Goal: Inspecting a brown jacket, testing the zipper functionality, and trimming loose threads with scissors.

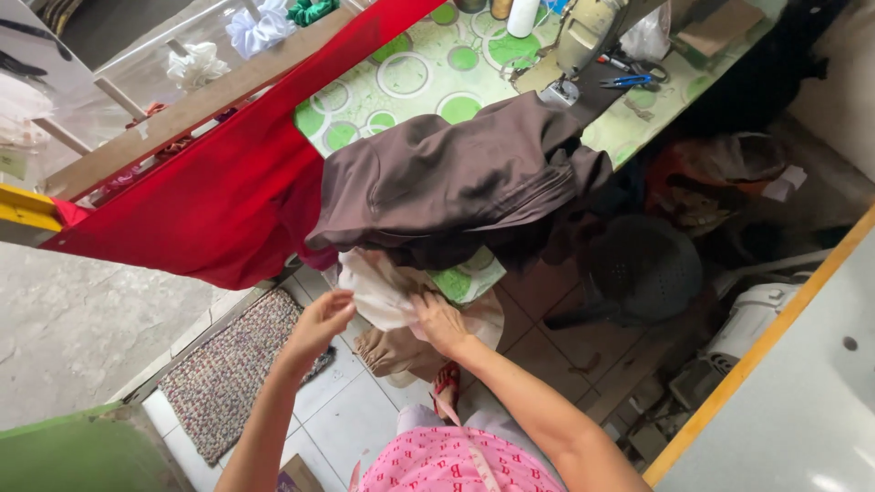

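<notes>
Both your hands are on the cream-white cloth (pixel 378 293) that hangs off the near edge of the table (pixel 410 82), just below the heap of brown fabric (pixel 456 178). Your left hand (pixel 321 321) has its fingers pinched together on the cloth's left edge; your right hand (pixel 439 323) is closed on its right side, pressing a fold against a tan garment (pixel 394 351) drooping toward the tiled floor (pixel 351 415).

You look to be at the sorting-out stage: separating this pale piece from the pile and finding its edges. The next move likely calls for spreading your hands apart to open the cloth, while keeping the brown fabric from sliding off the table with it. The red cloth (pixel 228 182) draped to the left hangs close by, and the sewing machine (pixel 579 41) sits beyond the heap.
</notes>
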